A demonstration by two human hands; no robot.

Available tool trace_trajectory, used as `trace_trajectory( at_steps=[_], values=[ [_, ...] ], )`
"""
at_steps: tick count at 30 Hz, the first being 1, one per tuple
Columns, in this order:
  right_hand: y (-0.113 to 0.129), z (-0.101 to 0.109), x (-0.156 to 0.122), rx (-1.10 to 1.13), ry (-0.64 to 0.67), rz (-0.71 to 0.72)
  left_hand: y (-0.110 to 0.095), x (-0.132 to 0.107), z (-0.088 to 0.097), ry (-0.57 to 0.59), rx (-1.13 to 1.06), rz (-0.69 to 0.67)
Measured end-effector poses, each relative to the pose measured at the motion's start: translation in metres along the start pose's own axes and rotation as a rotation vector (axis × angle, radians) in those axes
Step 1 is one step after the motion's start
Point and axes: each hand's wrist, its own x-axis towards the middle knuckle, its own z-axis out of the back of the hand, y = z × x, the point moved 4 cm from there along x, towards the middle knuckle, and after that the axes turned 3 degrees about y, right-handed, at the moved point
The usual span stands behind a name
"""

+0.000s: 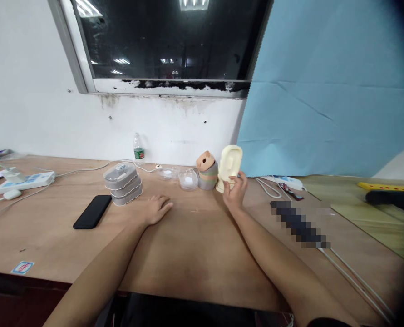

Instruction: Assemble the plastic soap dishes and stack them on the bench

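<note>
My right hand had the cream tray between thumb and fingers, gripping it low down, with the tray tipped up on end at the far side of the tabletop, right of middle. I could not tell whether its lower edge bore on anything; another cream piece showed low at its left. My left hand lay relaxed on the wood, palm down, with nothing in it.

As far as I could judge, things stood partway. On the left, the grey containers were already piled one on another. Just left of the tray, the coloured bowls were stacked too, though the peach piece on top sat tilted. The cream tray had not yet been set down flat or let go. Two clear round containers remained outside both piles, side by side near the wall.
</note>
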Motion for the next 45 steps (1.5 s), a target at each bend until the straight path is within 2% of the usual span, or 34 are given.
trace_trajectory(
  at_steps=[2,3,5,6,7,9,12,16,18,21,25,30,34,38,40,43,45],
  values=[
    [0.028,-0.005,-0.008,0.09,0.178,0.166,0.003,0.001,0.002,-0.079,-0.12,0.054],
    [0.043,-0.01,-0.014,0.137,0.314,0.242,0.006,0.001,0.003,-0.13,-0.191,0.085],
    [0.072,-0.021,-0.031,0.238,0.675,0.399,0.01,0.001,0.008,-0.241,-0.305,0.131],
    [0.084,-0.026,-0.04,0.275,0.835,0.433,0.011,0.001,0.01,-0.281,-0.325,0.144],
    [0.092,-0.029,-0.046,0.296,0.946,0.438,0.011,0.001,0.011,-0.287,-0.31,0.144],
    [0.1,-0.034,-0.053,0.306,1.022,0.414,0.007,0.001,0.009,-0.21,-0.191,0.109],
    [0.097,-0.036,-0.043,0.254,0.898,0.389,-0.004,0.0,0.002,-0.033,0.009,0.026],
    [0.084,-0.028,0.001,0.045,0.531,0.318,-0.019,-0.003,0.003,0.011,0.061,-0.001],
    [0.082,-0.026,0.027,-0.075,0.402,0.277,-0.027,-0.005,0.005,0.027,0.061,-0.03],
    [0.082,-0.032,0.054,-0.216,0.361,0.271,-0.038,-0.007,0.009,0.057,0.037,-0.085],
    [0.077,-0.048,0.065,-0.263,0.412,0.29,-0.044,-0.01,0.011,0.065,-0.022,-0.131],
    [0.07,-0.05,0.064,-0.229,0.403,0.308,-0.044,-0.009,0.01,0.069,-0.032,-0.154],
    [0.073,-0.037,0.063,-0.129,0.33,0.265,-0.04,-0.008,0.007,0.071,-0.045,-0.13],
    [0.09,-0.019,0.047,0.091,0.239,0.209,-0.034,-0.008,0.004,0.017,-0.114,-0.058],
    [0.1,-0.012,0.029,0.243,0.245,0.133,-0.033,-0.008,0.006,-0.056,-0.182,-0.038],
    [0.109,-0.012,-0.008,0.516,0.399,-0.09,-0.033,-0.009,0.012,-0.199,-0.264,-0.015],
    [0.109,-0.015,-0.03,0.662,0.476,-0.226,-0.034,-0.009,0.016,-0.252,-0.272,-0.018]
  ],
)
